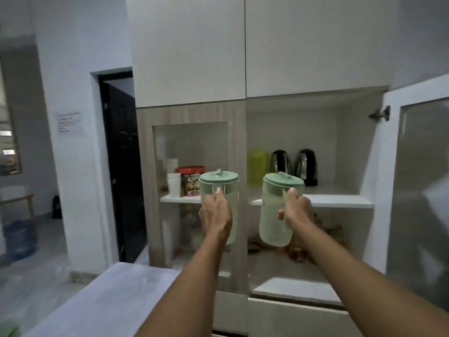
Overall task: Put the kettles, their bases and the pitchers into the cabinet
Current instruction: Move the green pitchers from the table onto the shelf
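I hold two pale green plastic pitchers with darker green lids in front of the cabinet. My left hand (215, 214) grips the handle of the left pitcher (220, 184), held upright before the closed glass door. My right hand (297, 210) grips the right pitcher (272, 215), tilted a little, just short of the white shelf (340, 200). Two steel kettles (281, 162) (306, 166) stand on black bases at the back of that shelf, with a yellow-green pitcher (257, 165) to their left.
The right cabinet door (418, 181) hangs open at the right. Behind the closed left glass door (192, 147) are white cups (174, 184) and a red cereal tub (190, 180). A white counter (116, 295) lies below left. A dark doorway (121, 166) is further left.
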A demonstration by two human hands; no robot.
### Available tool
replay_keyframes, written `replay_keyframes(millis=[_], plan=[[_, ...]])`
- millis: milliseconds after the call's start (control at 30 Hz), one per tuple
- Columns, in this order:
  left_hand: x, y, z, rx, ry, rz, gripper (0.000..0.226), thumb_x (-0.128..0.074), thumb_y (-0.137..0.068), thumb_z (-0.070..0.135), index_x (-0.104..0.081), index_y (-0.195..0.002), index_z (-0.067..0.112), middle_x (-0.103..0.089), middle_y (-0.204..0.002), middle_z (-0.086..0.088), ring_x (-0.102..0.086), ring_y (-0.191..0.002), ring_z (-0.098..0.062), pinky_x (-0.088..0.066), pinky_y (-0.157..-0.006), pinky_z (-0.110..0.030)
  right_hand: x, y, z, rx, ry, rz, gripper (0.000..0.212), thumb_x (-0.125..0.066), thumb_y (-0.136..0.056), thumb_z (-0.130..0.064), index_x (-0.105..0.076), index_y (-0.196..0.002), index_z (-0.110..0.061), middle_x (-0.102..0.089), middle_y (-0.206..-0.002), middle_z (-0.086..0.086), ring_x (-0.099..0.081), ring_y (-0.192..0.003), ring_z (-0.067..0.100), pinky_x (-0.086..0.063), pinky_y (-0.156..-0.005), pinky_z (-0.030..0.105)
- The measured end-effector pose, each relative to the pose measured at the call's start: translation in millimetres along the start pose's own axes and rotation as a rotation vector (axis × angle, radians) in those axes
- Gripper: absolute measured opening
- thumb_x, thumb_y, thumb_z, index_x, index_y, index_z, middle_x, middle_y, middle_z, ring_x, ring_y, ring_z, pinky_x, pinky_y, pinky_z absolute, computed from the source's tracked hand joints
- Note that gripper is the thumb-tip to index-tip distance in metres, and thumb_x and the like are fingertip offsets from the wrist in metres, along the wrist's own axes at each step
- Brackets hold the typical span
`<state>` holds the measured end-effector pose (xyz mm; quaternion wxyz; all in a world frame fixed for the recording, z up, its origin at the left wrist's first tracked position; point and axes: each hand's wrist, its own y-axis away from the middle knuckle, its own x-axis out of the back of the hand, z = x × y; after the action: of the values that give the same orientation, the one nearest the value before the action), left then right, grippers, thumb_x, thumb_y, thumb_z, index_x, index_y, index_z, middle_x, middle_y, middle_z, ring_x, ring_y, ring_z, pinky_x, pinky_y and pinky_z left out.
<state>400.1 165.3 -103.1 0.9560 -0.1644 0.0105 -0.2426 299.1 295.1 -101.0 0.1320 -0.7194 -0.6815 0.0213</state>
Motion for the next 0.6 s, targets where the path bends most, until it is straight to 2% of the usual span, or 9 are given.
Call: replay_keyframes(millis=[100,200,233,333,400,500,533,600], plan=[[-88.2,-13.4,8.0,-0.002,-0.006,-0.039,0.049,-0.032,-0.100,0.038,-0.064,-0.103,0.001,-0.064,-0.104,-0.016,-0.056,-0.091,-0.029,-0.038,-0.074,-0.034,34.2,-77.5,14.1,0.018,0.074,0.047,0.059,-0.024,-0.105,-0.042,-0.057,-0.072,-0.006,-0.074,-0.084,0.022,-0.070,-0.089,0.037,-0.051,-0.088,0.043],[-161.7,-27.3,11.6,0.013,0.015,-0.086,0.041,-0.032,-0.102,0.036,-0.060,-0.095,0.007,-0.055,-0.082,-0.005,-0.048,-0.072,-0.016,-0.033,-0.060,-0.031,53.8,-147.1,23.2,0.038,0.111,0.051,0.059,-0.022,-0.106,-0.042,-0.062,-0.087,-0.003,-0.073,-0.085,0.021,-0.068,-0.088,0.034,-0.046,-0.084,0.042],[-183.4,-37.1,10.6,0.012,0.027,-0.094,0.040,-0.032,-0.101,0.037,-0.059,-0.092,0.008,-0.054,-0.081,-0.004,-0.047,-0.070,-0.014,-0.035,-0.059,-0.029,55.1,-168.2,25.0,0.045,0.112,0.052,0.058,-0.022,-0.106,-0.042,-0.061,-0.089,-0.004,-0.073,-0.084,0.020,-0.067,-0.087,0.034,-0.046,-0.084,0.042],[-237.3,-74.4,3.2,-0.015,0.001,-0.069,0.044,-0.032,-0.099,0.040,-0.061,-0.094,0.007,-0.060,-0.097,-0.011,-0.055,-0.084,-0.022,-0.043,-0.070,-0.036,41.8,-222.8,30.8,0.072,0.112,0.032,0.057,-0.022,-0.106,-0.041,-0.057,-0.078,-0.006,-0.070,-0.078,0.018,-0.066,-0.082,0.032,-0.046,-0.083,0.042],[-267.3,-104.6,-4.0,-0.010,-0.006,-0.054,0.044,-0.033,-0.099,0.039,-0.061,-0.095,0.006,-0.060,-0.103,-0.014,-0.054,-0.083,-0.021,-0.040,-0.067,-0.033,22.1,-257.0,37.1,0.088,0.081,0.015,0.057,-0.023,-0.107,-0.040,-0.055,-0.073,-0.008,-0.068,-0.073,0.015,-0.064,-0.077,0.031,-0.047,-0.080,0.041],[-302.0,-153.3,-20.7,-0.023,-0.032,-0.067,0.042,-0.033,-0.101,0.037,-0.059,-0.094,0.005,-0.060,-0.106,-0.015,-0.050,-0.079,-0.017,-0.038,-0.067,-0.031,-14.5,-303.1,46.1,0.110,0.088,-0.027,0.055,-0.024,-0.106,-0.041,-0.062,-0.090,-0.003,-0.069,-0.077,0.014,-0.059,-0.066,0.021,-0.040,-0.061,0.032],[-313.2,-170.7,-28.3,-0.022,-0.040,-0.063,0.043,-0.033,-0.101,0.037,-0.060,-0.096,0.004,-0.060,-0.106,-0.015,-0.050,-0.079,-0.017,-0.040,-0.069,-0.032,-28.9,-318.4,50.1,0.113,0.093,-0.045,0.055,-0.025,-0.106,-0.041,-0.063,-0.096,-0.003,-0.070,-0.080,0.015,-0.060,-0.066,0.020,-0.038,-0.059,0.031],[-334.8,-206.4,-43.7,0.006,-0.073,-0.050,0.044,-0.032,-0.101,0.038,-0.061,-0.100,0.004,-0.060,-0.103,-0.013,-0.050,-0.078,-0.016,-0.042,-0.071,-0.033,-57.1,-347.7,56.7,0.116,0.087,-0.066,0.057,-0.026,-0.106,-0.043,-0.064,-0.099,-0.001,-0.071,-0.083,0.016,-0.065,-0.075,0.026,-0.044,-0.067,0.035]])
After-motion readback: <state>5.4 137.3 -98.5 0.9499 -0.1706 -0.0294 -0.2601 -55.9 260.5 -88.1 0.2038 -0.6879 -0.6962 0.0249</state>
